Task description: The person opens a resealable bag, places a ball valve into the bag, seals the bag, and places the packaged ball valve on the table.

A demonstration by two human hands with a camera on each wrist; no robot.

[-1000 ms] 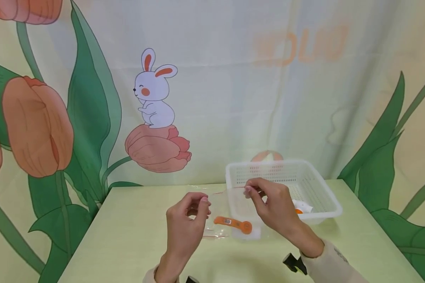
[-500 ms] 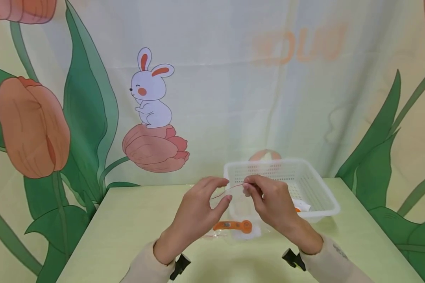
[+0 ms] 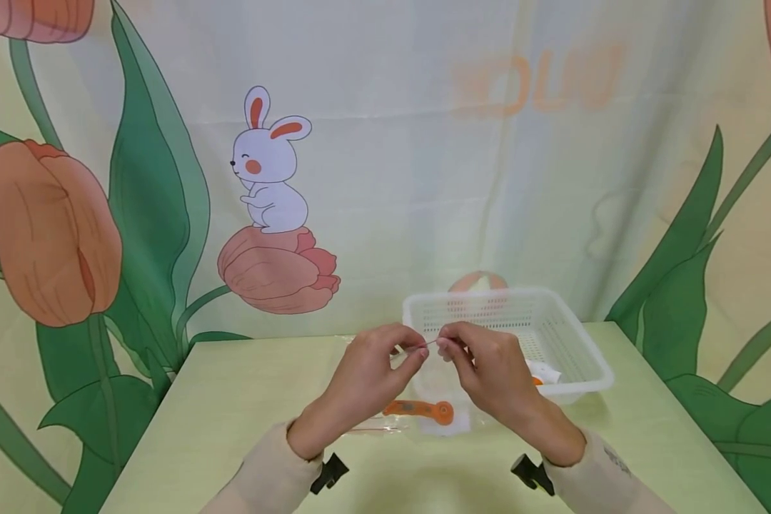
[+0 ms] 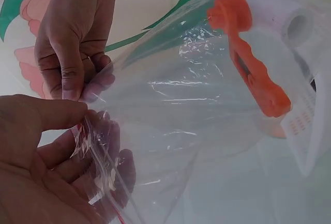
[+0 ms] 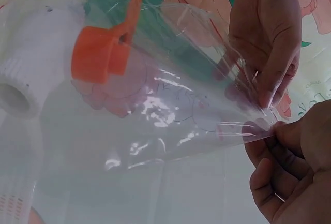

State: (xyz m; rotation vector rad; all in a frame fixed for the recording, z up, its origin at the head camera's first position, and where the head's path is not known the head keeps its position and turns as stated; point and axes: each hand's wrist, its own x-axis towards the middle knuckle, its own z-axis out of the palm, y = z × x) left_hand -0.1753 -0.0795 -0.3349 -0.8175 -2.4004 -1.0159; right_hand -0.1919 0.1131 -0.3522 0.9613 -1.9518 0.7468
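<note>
A clear zip bag (image 4: 170,105) with a red line along its mouth hangs between my hands. My left hand (image 3: 369,368) pinches the zip edge with thumb and fingers. Close beside it, fingertips almost meeting, my right hand (image 3: 491,360) pinches the same edge near the bag's corner. Inside the bag is an orange tool (image 3: 420,409) with a round head and a wavy handle. Next to it shows a white tube-like piece (image 4: 295,25) with a round hole at its end. In the wrist views the plastic is creased and shiny around the fingers.
A white perforated basket (image 3: 600,375) stands at the back right of the pale green table (image 3: 231,428), holding a white thing (image 3: 545,371) with an orange part. A printed curtain (image 3: 385,178) with tulips and a rabbit hangs behind the table.
My left hand has let its fingers apart, moved right along the zip edge and now pinches it close to my right hand, which has hardly moved.
</note>
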